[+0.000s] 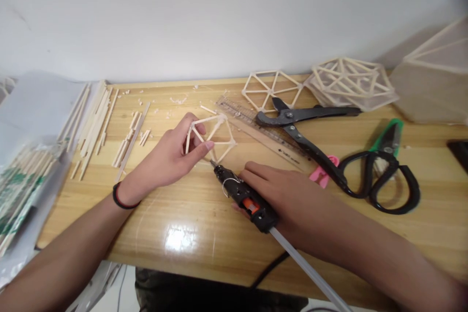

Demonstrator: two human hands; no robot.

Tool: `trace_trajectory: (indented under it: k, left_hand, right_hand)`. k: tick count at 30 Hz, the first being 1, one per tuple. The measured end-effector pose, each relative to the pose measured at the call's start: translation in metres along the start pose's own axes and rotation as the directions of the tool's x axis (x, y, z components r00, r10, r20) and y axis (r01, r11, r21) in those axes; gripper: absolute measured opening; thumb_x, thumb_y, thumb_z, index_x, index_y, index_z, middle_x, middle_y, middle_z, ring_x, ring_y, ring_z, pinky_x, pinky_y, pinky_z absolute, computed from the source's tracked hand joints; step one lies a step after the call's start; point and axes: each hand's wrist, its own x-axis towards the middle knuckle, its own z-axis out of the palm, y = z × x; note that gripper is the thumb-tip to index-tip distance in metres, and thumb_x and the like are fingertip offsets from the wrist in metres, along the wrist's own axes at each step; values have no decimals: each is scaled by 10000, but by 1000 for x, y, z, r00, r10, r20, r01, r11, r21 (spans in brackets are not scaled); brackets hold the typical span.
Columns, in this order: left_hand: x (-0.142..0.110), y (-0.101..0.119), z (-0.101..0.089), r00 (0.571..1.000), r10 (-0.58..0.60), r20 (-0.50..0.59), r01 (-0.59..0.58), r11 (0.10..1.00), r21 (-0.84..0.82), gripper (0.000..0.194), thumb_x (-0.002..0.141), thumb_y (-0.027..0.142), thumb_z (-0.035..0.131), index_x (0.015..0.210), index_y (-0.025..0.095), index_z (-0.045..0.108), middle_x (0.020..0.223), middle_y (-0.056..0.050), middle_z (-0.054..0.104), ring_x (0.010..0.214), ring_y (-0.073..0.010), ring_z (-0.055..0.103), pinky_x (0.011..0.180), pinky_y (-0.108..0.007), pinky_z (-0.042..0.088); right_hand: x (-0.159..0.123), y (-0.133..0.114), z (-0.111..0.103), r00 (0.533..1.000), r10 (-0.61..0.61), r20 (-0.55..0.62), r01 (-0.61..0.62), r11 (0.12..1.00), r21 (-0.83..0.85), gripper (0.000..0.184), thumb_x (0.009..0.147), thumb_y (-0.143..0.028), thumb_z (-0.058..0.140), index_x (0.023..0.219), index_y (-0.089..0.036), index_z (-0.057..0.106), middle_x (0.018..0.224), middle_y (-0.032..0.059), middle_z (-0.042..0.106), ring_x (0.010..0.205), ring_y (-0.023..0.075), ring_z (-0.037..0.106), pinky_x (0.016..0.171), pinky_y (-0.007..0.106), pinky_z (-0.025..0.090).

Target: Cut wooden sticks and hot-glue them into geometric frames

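My left hand (pixel 179 151) pinches a small frame of wooden sticks (pixel 222 143), joined at its corners with glue, and tilts it above the table. In my right hand (pixel 263 185) is a black hot glue gun (pixel 239 190) with an orange part on its body; a long clear glue stick (pixel 307 265) runs out of its rear. The nozzle touches or nearly touches the lower corner of the frame; I cannot tell which. Behind the frame lies a clear ruler (pixel 252 114), partly over a wooden strip (pixel 270 144).
At the left are cut sticks (pixel 93 122), shorter pieces (pixel 127 139) and bagged sticks (pixel 25 185). To the right lie black pliers (pixel 292 117), scissors (pixel 380 170) with a green-covered blade, and a pink clip (pixel 323 171). Finished stick frames (pixel 272 90) rest near the wall.
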Motion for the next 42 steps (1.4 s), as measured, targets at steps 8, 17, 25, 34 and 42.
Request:
trace_trajectory:
  k: [8,17,25,34,42]
  left_hand:
    - [0,-1,-1,1000,25,-10,-25,1000,16,206,946,368,598,965,213,463,679,66,512,560,-89,447,535,-224,358]
    - [0,0,0,1000,28,-12,-28,999,17,203,943,359,602,962,214,461,665,73,502,549,-84,435,531,-223,353]
    - [1,1,0,1000,21,-9,-21,1000,15,199,942,353,599,964,212,461,681,65,517,562,-89,452,533,-221,361]
    - [0,1,0,1000,3,-5,-3,1000,3,208,943,369,604,971,215,466,668,70,505,551,-88,437,529,-225,353]
    - [0,0,0,1000,5,2,-5,1000,-8,207,946,365,602,973,214,462,679,69,503,565,-90,452,534,-224,355]
  right_hand:
    - [-2,1,1,1000,-5,-4,5,1000,-8,238,797,-37,585,967,-202,563,929,47,632,730,204,635,620,306,384]
    - [-2,2,2,1000,-6,9,6,1000,1,235,799,-50,561,976,-205,550,946,50,615,757,235,639,634,334,392]
    - [-2,1,1,1000,1,19,-1,1000,12,218,822,-58,564,986,-200,558,950,49,612,749,233,637,631,338,390]
    - [-3,1,2,1000,6,13,-6,1000,16,197,843,-69,585,983,-205,560,945,40,609,762,227,637,638,332,384]
    - [-1,-1,-1,1000,2,22,-2,1000,-5,234,813,-45,585,990,-196,561,945,45,605,757,230,635,634,332,388]
